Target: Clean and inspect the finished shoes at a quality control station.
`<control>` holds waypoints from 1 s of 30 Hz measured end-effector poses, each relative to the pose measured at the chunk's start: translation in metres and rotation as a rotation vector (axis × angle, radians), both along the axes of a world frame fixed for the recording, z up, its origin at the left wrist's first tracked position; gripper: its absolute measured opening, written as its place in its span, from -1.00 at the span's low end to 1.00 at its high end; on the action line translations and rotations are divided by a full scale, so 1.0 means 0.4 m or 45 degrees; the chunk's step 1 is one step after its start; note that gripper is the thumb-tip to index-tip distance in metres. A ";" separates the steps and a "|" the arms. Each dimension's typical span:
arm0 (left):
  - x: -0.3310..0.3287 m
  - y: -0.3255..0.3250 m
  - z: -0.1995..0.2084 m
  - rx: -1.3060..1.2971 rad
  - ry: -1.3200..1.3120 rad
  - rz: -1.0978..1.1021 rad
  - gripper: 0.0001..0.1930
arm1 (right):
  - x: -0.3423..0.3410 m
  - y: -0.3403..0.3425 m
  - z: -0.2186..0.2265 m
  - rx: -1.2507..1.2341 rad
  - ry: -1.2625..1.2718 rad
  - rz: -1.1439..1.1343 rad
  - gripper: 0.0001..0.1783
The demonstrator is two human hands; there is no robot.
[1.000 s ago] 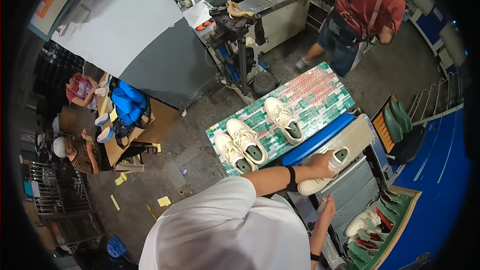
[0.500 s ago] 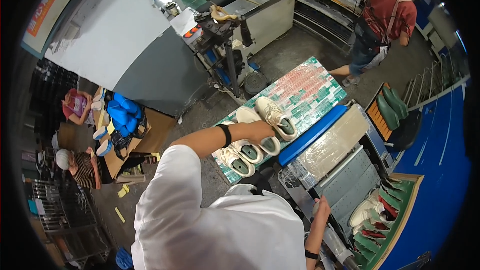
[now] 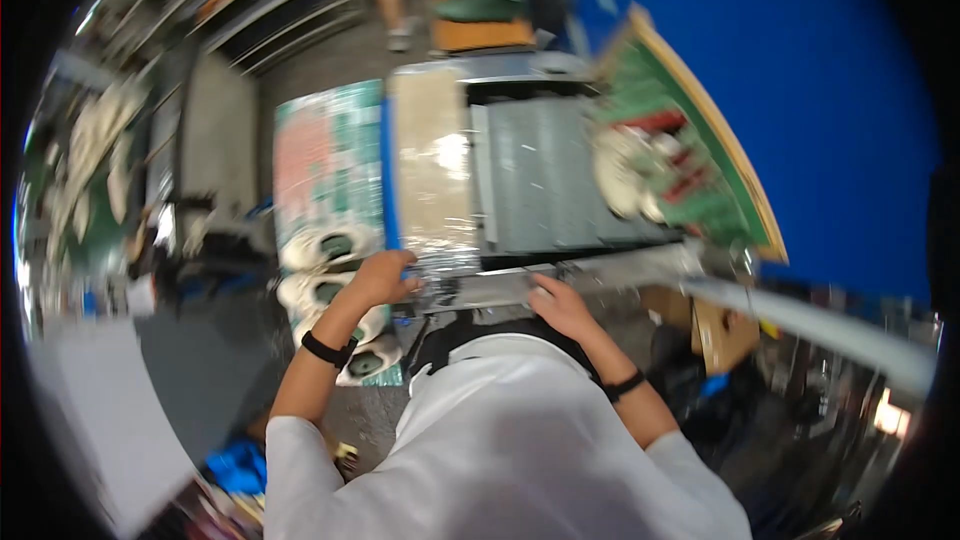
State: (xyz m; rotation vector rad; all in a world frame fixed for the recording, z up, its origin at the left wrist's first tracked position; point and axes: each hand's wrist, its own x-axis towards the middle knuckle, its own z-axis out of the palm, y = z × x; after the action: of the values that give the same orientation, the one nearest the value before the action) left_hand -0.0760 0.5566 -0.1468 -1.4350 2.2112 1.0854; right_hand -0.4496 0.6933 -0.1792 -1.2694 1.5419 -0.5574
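Observation:
My left hand [image 3: 384, 278] is just off the right side of the shoes, near the wrapped tan panel's front corner. Its fingers are apart, with nothing visible between them. My right hand [image 3: 562, 305] is by the metal front rail [image 3: 490, 290] of the machine, fingers apart and seemingly empty; blur hides whether it touches the rail. Several cream lace-up shoes with green insoles, one of them this shoe [image 3: 318, 249], stand on the taped green-and-red board [image 3: 330, 140]. My left forearm partly covers the nearer ones.
Beyond the tan panel [image 3: 432, 130] lies a grey slatted conveyor bed [image 3: 545, 170]. Cream shoes [image 3: 622, 170] sit among green flaps at its right end, against a wood-edged board [image 3: 715, 120]. Green boots [image 3: 480, 5] rest on an orange rack. A person's leg [image 3: 390, 0] shows at the back.
My view has swung right toward the machine. My left hand has let go of the shoe and come back to the board's right side. My right hand is now at the front rail.

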 end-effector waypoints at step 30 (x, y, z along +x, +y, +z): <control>-0.661 -0.146 -0.103 1.009 1.250 1.190 -0.26 | -0.338 0.097 0.026 0.204 -0.510 -0.742 -0.40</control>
State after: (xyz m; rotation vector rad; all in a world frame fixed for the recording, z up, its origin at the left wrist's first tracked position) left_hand -0.3404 0.4983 -0.1881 -1.6765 0.9638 3.0128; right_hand -0.5849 0.7320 -0.1689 -0.5268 1.5615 -0.9705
